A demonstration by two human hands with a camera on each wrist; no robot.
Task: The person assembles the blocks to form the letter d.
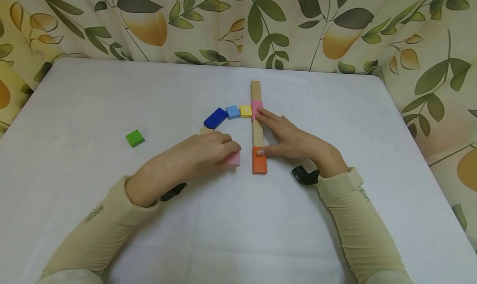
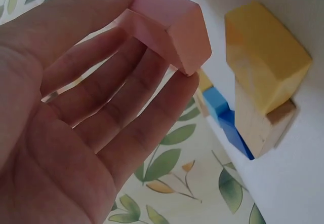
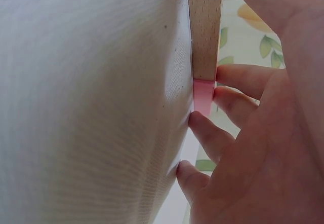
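In the head view my left hand pinches a light pink block between thumb and fingers, left of the row. My right hand rests along the row's right side, fingers fairly straight. Its fingertips touch the bright pink block, and its thumb lies on the orange block. Plain wooden blocks fill the rest of this straight row. A curved line runs leftward from the row: yellow block, light blue block, dark blue block. The left wrist view shows another yellow block against a wooden block.
A green block lies apart on the left of the white-covered table. Black wrist devices show beneath both wrists. A leaf-patterned curtain hangs behind the table's far edge.
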